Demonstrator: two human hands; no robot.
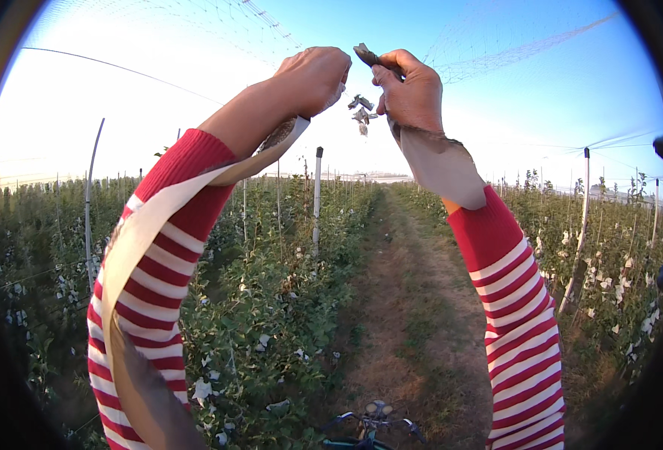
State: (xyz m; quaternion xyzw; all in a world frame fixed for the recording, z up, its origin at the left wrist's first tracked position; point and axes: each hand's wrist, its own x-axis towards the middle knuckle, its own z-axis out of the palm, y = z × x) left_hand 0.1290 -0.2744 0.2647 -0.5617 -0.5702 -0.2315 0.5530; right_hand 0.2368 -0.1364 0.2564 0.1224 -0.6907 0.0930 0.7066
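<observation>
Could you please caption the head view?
Left hand and right hand raised, pinching a small dark leafy twig against sky.

Striped knit cloth sleeves, a smooth matt paper-like strip, thin string netting, rough dry-grass path.

A grassy dirt path is seen running between two rows of low leafy plants, many hung with small white bags. White posts are set upright along the rows. Thin netting is stretched overhead against a bright blue sky. Bicycle handlebars are seen at the lower edge.
</observation>
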